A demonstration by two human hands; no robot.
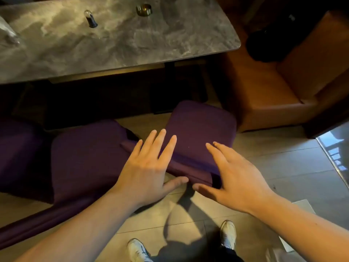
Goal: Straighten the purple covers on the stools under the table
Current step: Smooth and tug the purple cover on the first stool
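Note:
Three stools in purple covers stand by the table's near edge. The right stool (200, 127) is turned at an angle, its cover smooth on top with a fold along its near edge. The middle stool (85, 156) has cover cloth trailing to the floor at the lower left. Only part of the left stool (17, 148) shows, in shadow. My left hand (149, 167) is spread flat, fingers over the right stool's near left edge. My right hand (232, 176) hovers open over its near right corner, thumb by the fold. Neither hand holds anything.
A grey marble table (170, 44) spans the top, carrying a small dark bottle (91, 18) and a brass ring-shaped holder (144, 10). An orange leather bench (273, 87) stands at the right. My white shoes (228, 233) are on the tiled floor below.

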